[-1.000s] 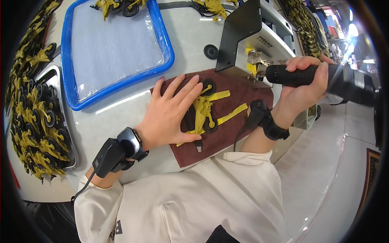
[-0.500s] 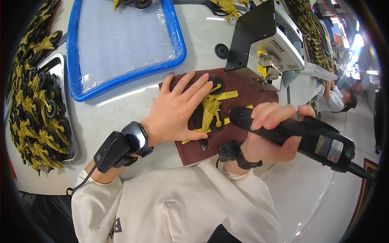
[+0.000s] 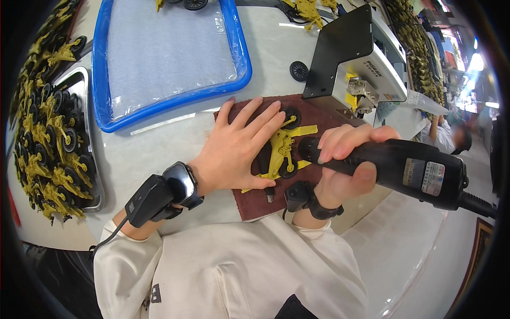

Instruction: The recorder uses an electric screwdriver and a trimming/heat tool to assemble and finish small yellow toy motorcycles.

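The left hand (image 3: 240, 149) lies flat with fingers spread, pressing on a yellow plastic toy frame (image 3: 281, 151) with black wheels; it grips nothing, only holds the piece down. The toy frame rests on a dark red cloth mat (image 3: 255, 199) near the centre of the white table (image 3: 154, 154), just at the table's near edge. The right hand (image 3: 345, 170) is clenched around a black electric screwdriver (image 3: 404, 167), whose front end touches the toy frame at its 3 o'clock side. A pale rectangular label with a red patch (image 3: 425, 177) sits on the tool's barrel towards the cord end.

At 1 o'clock from the toy frame stands a black and white box-shaped machine (image 3: 353, 53), with yellow parts at its front and a small dark label strip on its white side. A single black wheel (image 3: 299, 70) lies on the table just left of it. At 11 o'clock is a blue-rimmed tray (image 3: 101, 69) lined with clear plastic film. At 9 o'clock, well apart, a metal tray (image 3: 95, 175) holds many yellow and black toy parts. At 3 o'clock, far off, another person (image 3: 449, 135) bends over.
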Available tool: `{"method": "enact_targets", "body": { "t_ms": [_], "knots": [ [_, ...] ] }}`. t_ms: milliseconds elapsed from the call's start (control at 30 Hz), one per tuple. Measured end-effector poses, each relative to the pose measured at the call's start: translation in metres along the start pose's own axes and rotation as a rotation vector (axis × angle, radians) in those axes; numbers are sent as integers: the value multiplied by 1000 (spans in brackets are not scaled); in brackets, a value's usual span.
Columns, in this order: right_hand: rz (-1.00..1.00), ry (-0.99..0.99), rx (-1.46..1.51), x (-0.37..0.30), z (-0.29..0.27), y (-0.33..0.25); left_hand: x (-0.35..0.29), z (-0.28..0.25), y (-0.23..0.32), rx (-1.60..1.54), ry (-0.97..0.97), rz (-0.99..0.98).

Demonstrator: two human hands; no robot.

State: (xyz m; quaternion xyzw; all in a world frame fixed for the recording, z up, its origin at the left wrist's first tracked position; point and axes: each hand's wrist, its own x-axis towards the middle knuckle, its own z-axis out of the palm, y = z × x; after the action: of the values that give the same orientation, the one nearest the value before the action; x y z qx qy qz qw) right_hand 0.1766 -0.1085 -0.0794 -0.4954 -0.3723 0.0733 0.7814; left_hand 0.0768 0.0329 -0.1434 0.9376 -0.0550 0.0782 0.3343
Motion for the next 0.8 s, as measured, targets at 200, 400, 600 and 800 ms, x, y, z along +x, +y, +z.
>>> {"method": "enact_targets", "body": {
  "t_ms": [200, 400, 600, 800],
  "knots": [
    [-180, -8, -98, -5, 25, 5, -7, -17, 10, 18, 17, -78],
    [-54, 389, -62, -16, -61, -37, -6, -5, 36, 149, 100, -110],
    [-59, 531, -323, 0, -2, -8, -19, -22, 46, -152, 131, -142],
    [101, 474, -444, -11, -33, -1, -197, -183, 7, 219, 1487, -425]
  ]
}}
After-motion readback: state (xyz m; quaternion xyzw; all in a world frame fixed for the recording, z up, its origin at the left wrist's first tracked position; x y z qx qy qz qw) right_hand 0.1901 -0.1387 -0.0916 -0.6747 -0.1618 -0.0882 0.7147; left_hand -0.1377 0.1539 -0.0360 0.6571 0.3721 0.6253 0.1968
